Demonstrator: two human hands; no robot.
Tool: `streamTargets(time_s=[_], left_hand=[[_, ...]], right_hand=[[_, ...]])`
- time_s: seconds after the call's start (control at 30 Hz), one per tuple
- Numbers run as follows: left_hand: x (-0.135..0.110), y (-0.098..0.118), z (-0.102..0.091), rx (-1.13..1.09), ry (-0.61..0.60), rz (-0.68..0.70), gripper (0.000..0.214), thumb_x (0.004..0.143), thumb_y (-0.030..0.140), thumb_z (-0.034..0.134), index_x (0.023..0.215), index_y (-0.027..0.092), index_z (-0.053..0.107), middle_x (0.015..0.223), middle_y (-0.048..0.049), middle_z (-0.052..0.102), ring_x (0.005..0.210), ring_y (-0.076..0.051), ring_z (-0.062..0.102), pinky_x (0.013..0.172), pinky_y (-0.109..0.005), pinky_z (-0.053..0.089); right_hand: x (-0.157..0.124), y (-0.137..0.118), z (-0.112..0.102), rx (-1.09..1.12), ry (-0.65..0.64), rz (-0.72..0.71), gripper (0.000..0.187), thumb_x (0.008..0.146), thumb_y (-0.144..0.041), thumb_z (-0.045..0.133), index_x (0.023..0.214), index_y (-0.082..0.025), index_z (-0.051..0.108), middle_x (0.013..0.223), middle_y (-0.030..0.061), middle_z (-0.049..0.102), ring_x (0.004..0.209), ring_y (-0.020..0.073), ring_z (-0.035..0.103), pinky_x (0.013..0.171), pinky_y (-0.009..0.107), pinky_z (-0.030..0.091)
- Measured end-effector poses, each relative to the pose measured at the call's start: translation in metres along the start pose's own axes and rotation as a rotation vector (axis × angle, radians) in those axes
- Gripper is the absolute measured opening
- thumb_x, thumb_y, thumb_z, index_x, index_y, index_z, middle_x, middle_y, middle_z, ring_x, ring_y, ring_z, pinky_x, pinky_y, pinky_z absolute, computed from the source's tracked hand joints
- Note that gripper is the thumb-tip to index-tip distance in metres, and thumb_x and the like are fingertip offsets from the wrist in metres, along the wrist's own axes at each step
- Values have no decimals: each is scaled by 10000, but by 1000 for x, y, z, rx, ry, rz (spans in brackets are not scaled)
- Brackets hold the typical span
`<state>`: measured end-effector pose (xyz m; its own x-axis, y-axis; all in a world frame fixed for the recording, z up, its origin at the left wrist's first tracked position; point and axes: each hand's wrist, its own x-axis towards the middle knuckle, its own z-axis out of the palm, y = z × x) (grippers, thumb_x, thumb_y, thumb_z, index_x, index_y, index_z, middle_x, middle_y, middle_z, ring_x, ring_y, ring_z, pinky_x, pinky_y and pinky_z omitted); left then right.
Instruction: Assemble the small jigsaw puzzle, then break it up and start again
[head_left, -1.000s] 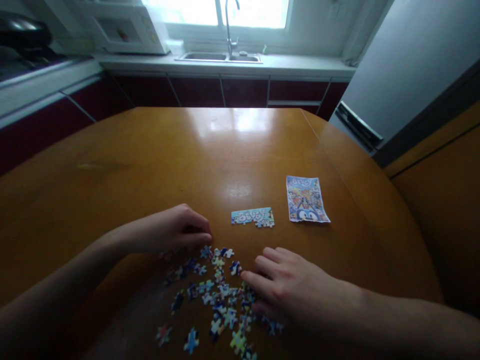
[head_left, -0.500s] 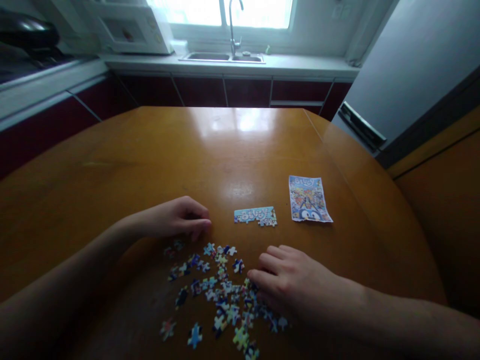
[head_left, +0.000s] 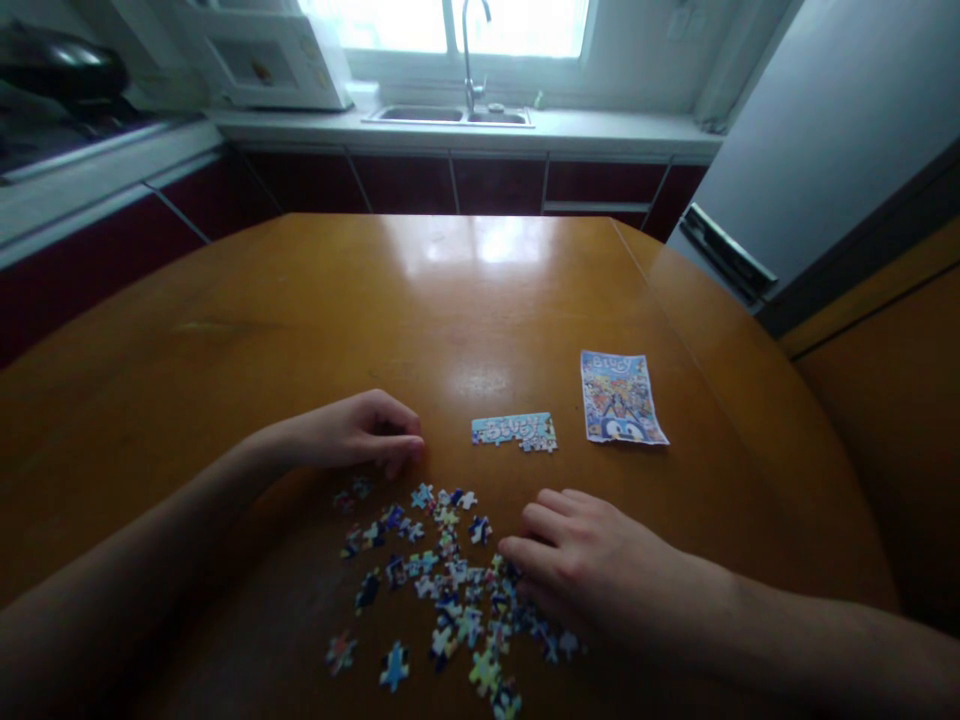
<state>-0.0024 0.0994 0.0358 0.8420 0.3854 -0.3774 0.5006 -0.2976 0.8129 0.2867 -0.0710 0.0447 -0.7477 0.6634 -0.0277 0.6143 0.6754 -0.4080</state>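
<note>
My left hand (head_left: 369,432) rests on the table left of a joined strip of jigsaw puzzle (head_left: 514,430). Its fingers are curled in toward the thumb, and whatever they hold, if anything, is hidden. Loose puzzle pieces (head_left: 459,575) lie scattered in front of me between my forearms. Over the right side of this pile is my right hand (head_left: 574,545), palm down, its fingers partly stretched and slightly apart. The index fingertip reaches the pieces, while the thumb is hidden beneath. The joined strip shows lettering on light blue and has a ragged lower edge.
A creased picture sheet (head_left: 622,398) with similar artwork lies right of the strip. All this is on a wooden table (head_left: 337,310). Beyond stand a counter with a sink (head_left: 420,115), a white microwave (head_left: 262,60) and, to the right, a refrigerator (head_left: 817,130).
The whole view has shifted very slightly. Both hands keep nearly the same pose, and the pieces, strip and sheet stay in place.
</note>
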Motion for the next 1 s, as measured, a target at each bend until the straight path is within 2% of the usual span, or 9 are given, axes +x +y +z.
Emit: streamTargets(time_s=[0.5,0.67,0.87,1.0], left_hand=[[0,-3,2,-21,23,9,294,944,366,571,812,131,688,639,-30,662,557,-98,579,512,-154,440],[-1,-5,6,-16,75,40,328,942,385,572,776,124,680,610,-22,634,532,-87,543,491,-150,405],[0,-9,8,-2,120,47,341,944,401,563,790,122,684,602,-23,632,520,-88,543,484,-156,398],[0,-6,9,-4,127,37,351,943,411,563,776,124,676,593,-20,631,515,-90,545,480,-157,395]], right_hand=[[-1,1,1,0,27,0,193,988,-269,477,966,-172,643,874,52,633,807,178,528,718,325,422],[-1,1,-1,23,53,26,226,990,-278,479,896,-165,652,854,48,650,786,165,544,737,318,433],[0,5,4,-20,111,26,211,985,-275,485,906,-166,647,865,49,645,803,167,540,720,321,407],[1,8,3,-33,137,85,164,960,-209,495,907,-159,642,866,51,630,775,155,518,700,310,383]])
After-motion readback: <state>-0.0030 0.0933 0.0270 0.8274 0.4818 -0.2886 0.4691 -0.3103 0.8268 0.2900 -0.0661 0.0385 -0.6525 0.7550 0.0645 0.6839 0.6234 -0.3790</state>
